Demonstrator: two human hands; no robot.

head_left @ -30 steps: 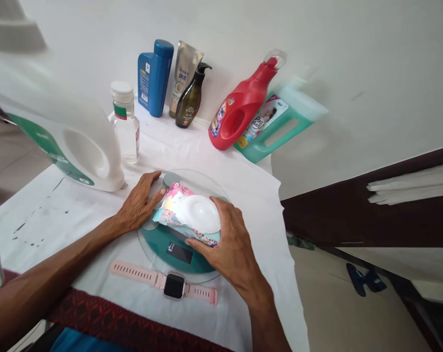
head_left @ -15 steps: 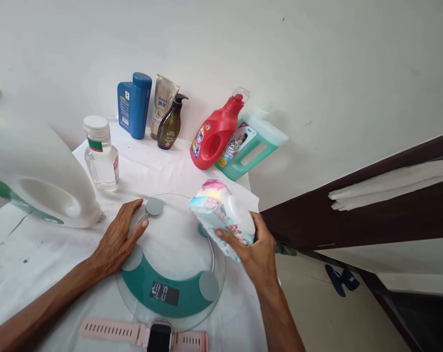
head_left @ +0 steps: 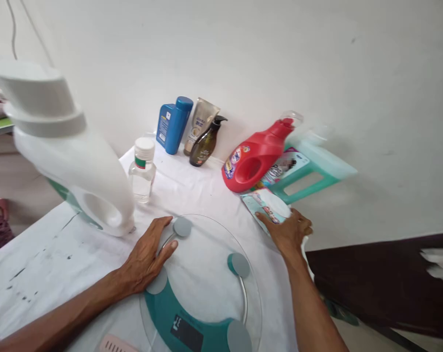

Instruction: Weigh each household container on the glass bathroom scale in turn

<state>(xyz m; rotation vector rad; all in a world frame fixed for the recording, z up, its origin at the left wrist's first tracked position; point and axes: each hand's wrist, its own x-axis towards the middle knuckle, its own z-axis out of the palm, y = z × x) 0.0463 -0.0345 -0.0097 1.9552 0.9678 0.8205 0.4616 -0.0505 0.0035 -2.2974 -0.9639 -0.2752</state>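
A: What's at the left of the frame?
B: A big white plastic bottle with a green label (head_left: 78,166). The bare left hand (head_left: 146,256) is near, so a bump might tip it.
A: Is that hand holding anything?
B: No, its fingers are loose and spread at the left edge of the round, clear glass scale with a teal band (head_left: 203,278). A hard push could slide it.
A: And right of the middle?
B: The soft, pale blue packet with a white lid (head_left: 275,203), close to the red plastic bottle with a handle (head_left: 258,156). A shove could knock that into the see-through green plastic bottle (head_left: 317,156).
A: And the bare right hand (head_left: 289,230)?
B: Its fingers grip the packet. The edge of the cloth-covered worktop (head_left: 195,195) is near, so letting go too far right might drop it.
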